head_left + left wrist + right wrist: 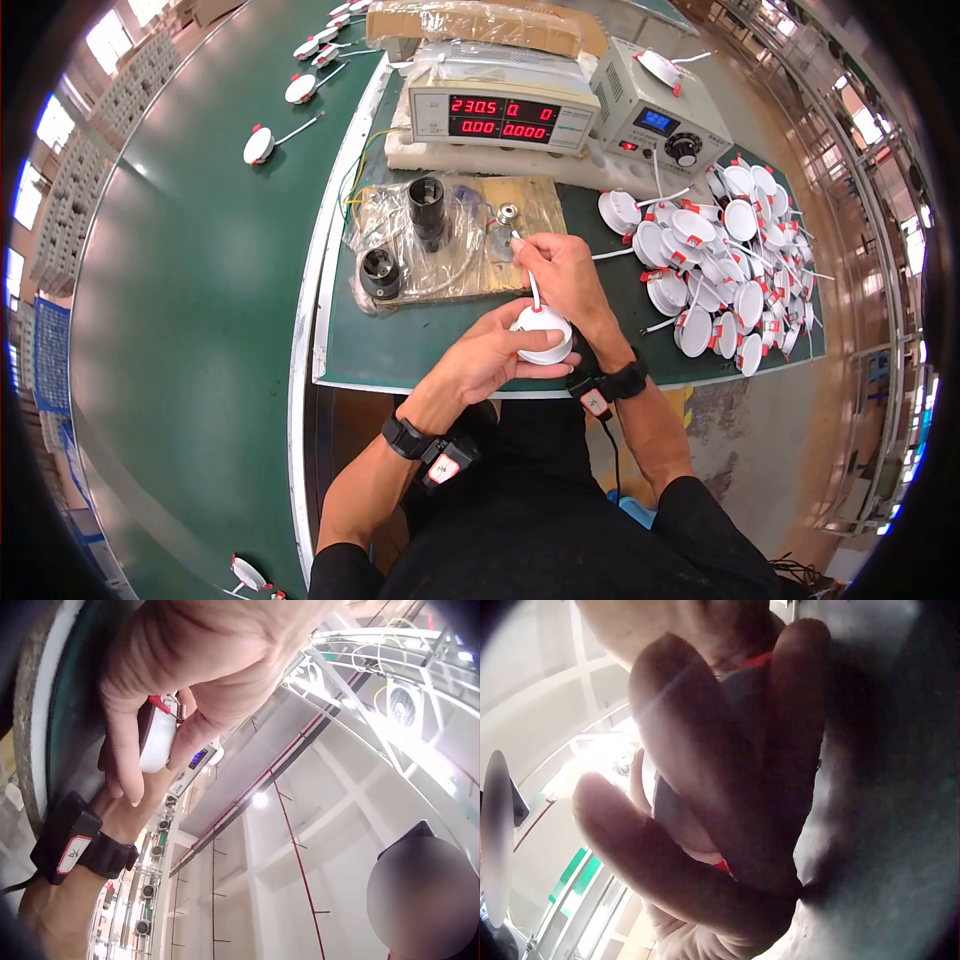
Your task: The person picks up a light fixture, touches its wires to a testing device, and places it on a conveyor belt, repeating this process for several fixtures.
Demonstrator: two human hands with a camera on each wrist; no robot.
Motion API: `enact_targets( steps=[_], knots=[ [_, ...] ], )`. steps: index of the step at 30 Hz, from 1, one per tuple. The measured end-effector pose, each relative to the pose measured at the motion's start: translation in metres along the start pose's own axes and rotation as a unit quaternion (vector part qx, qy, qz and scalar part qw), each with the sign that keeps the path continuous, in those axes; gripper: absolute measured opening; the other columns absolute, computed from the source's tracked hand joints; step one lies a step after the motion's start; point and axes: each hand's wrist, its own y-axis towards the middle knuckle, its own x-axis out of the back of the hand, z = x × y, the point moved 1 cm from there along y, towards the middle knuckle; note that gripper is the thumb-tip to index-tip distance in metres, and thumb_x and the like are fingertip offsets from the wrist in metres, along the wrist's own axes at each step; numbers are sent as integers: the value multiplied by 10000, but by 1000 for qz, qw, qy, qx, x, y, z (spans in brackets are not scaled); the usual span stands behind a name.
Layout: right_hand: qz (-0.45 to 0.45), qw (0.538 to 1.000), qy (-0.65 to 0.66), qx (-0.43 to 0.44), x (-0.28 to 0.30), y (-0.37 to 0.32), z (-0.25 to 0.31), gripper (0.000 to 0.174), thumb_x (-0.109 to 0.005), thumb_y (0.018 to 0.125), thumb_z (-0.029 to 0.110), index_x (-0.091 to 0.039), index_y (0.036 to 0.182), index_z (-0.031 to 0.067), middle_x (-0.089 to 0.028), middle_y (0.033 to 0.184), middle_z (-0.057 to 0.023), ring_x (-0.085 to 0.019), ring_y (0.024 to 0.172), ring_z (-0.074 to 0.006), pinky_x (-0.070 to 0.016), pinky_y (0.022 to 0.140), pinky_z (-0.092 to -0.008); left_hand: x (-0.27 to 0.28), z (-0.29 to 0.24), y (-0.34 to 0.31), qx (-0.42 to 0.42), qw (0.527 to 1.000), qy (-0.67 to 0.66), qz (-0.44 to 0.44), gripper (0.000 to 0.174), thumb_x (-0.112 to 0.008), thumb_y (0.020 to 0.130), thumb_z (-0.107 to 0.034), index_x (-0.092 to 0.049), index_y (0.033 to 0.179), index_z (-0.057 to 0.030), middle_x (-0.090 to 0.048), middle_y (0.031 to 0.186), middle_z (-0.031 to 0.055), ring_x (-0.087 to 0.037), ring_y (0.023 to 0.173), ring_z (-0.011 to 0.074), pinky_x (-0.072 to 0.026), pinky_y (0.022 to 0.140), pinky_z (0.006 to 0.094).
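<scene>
My left hand (480, 362) grips a round white downlight (550, 322) by its rim, thumb across its face. A red spring clip (159, 703) shows on the downlight's side in the left wrist view. A short white cable (535, 290) runs up from the downlight to my right hand (568, 285), whose thumb and forefinger pinch it near its end. Those fingertips are right beside a round metal contact (508, 213) on a plastic-wrapped wooden board (543, 212). In the right wrist view the right fingers (690, 742) are dark and largely cover the downlight.
Two black lamp sockets (427, 205) stand on the board's left. Behind it are a power meter (500, 85) with red digits and a grey supply box (665, 110) with a dial. Many white downlights (693, 228) are heaped at right. More downlights (259, 146) lie on the green table (200, 300).
</scene>
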Motion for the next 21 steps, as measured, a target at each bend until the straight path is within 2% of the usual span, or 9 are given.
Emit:
enact_targets(
  steps=[4,8,11,14,17,21],
  knots=[
    [15,1000,-12,2,3,1,7,329,-623,977,215,-667,797,-56,-586,583,-61,-510,518,-97,-411,477,-316,-6,-4,-3,16,1000,5,-3,523,-726,915,-60,-492,1382,-40,-633,1290,132,-671,1161,368,-563,993,444],
    [16,999,-23,15,4,3,1,337,-612,976,218,-662,794,-62,-584,575,-77,-514,502,-112,-424,476,-332,-5,-2,0,19,1000,-9,2,504,-711,921,-47,-488,1372,-29,-629,1295,148,-657,1177,375,-559,1010,448],
    [19,999,-35,15,5,0,7,365,-616,1005,268,-666,813,-39,-558,591,-9,-467,505,-59,-358,450,-272,-8,-3,1,8,1000,-26,1,481,-685,929,-30,-486,1365,-5,-625,1293,162,-645,1188,375,-555,1033,456],
    [20,1000,-13,-4,4,2,2,365,-614,1005,263,-664,814,-44,-564,594,-15,-472,510,-63,-367,457,-277,-4,-1,4,-2,1000,-23,21,420,-651,935,-14,-516,1330,28,-633,1271,178,-637,1198,360,-554,1043,455],
    [13,1000,-4,-3,3,1,4,345,-615,976,224,-657,776,-54,-598,585,-84,-541,508,-116,-446,486,-338,-3,0,6,-4,1000,-19,20,404,-652,932,-18,-532,1314,34,-642,1254,180,-649,1174,353,-559,1033,445],
    [7,1000,-5,13,2,2,0,342,-610,974,219,-653,761,-44,-608,588,-91,-547,502,-132,-452,494,-344,-7,-2,4,-1,1000,7,10,409,-665,928,-33,-534,1309,35,-653,1231,175,-675,1120,348,-572,1006,419]
  ],
)
